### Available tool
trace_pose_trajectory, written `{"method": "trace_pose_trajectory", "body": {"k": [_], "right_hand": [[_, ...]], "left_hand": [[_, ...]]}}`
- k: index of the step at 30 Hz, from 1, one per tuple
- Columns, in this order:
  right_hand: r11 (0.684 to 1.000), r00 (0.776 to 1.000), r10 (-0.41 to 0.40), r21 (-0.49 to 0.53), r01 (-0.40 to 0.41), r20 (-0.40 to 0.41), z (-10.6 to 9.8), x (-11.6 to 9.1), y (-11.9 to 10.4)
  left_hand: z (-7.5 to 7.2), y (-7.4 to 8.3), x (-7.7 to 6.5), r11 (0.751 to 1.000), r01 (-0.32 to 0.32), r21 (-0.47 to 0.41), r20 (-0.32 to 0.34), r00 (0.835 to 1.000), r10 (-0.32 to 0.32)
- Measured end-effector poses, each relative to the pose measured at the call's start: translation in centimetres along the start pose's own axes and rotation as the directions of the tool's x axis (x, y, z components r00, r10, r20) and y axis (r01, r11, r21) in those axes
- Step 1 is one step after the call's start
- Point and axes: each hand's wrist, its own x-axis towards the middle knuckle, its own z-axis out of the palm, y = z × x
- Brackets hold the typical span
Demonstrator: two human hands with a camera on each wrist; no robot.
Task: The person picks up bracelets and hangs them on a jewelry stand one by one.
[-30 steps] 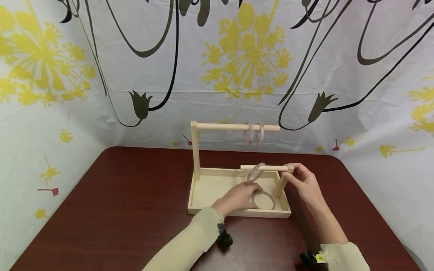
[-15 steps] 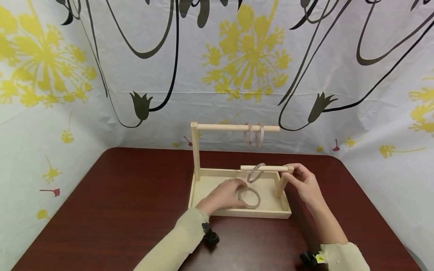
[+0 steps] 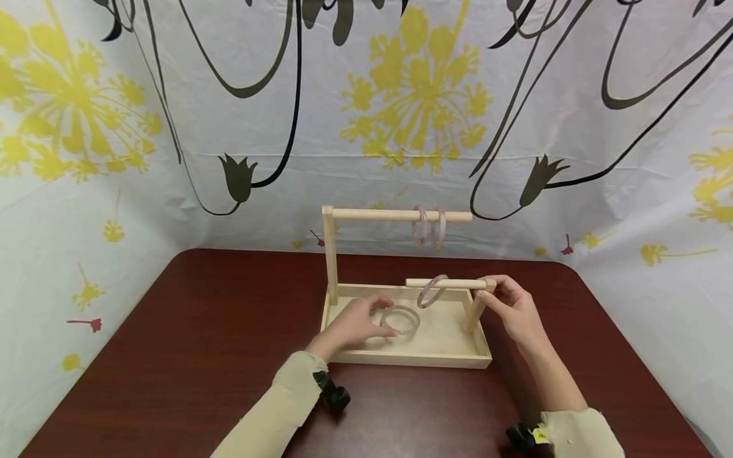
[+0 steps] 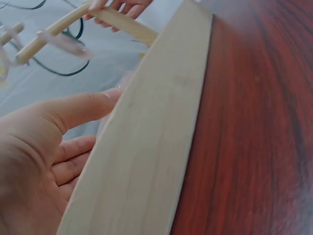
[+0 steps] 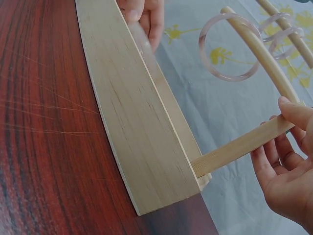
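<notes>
In the head view, my left hand (image 3: 356, 320) is over the left half of the wooden tray (image 3: 418, 360), thumb and fingers bent around the near edge of a pale translucent bangle (image 3: 417, 323). Its thumb tip meets the bangle in the left wrist view, where the tray wall hides the rest. My right hand (image 3: 513, 312) grips the top of the short post (image 3: 474, 316), where it joins the lower bar (image 3: 466, 284). One bangle (image 3: 422, 297) hangs tilted on that bar. Two more bangles, a pinkish one (image 3: 424, 230) and a paler one (image 3: 442, 230), hang from the upper bar (image 3: 372, 215).
A tall post (image 3: 330, 254) rises from the tray's back left corner and carries the upper bar. The rack stands on a dark red-brown table (image 3: 240, 318). Behind it hangs a white cloth (image 3: 275, 216) with yellow and dark flower prints.
My left hand has moved left across the tray with the bangle, which has tipped from nearly upright to flatter. My right hand stays on the post; the hanging bangles have not moved.
</notes>
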Motion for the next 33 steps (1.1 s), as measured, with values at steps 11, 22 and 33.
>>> {"method": "trace_pose_trajectory", "body": {"k": [11,22,33], "right_hand": [[1.0,1.0,0.0,-0.009,0.0,0.003,0.0,0.0,0.0],[0.998,1.0,-0.002,-0.063,0.001,-0.002,0.1,0.1,0.0],[1.0,1.0,-0.011,0.018,0.011,0.018,0.0,0.0,-0.1]], "left_hand": [[-2.2,-0.6,-0.6,0.943,0.076,-0.323,-0.017,0.996,-0.086],[-3.3,-0.9,-0.8,0.902,0.031,-0.43,-0.069,0.995,-0.067],[-3.5,-0.5,-0.7,0.858,-0.016,-0.513,-0.089,0.995,-0.034]]}}
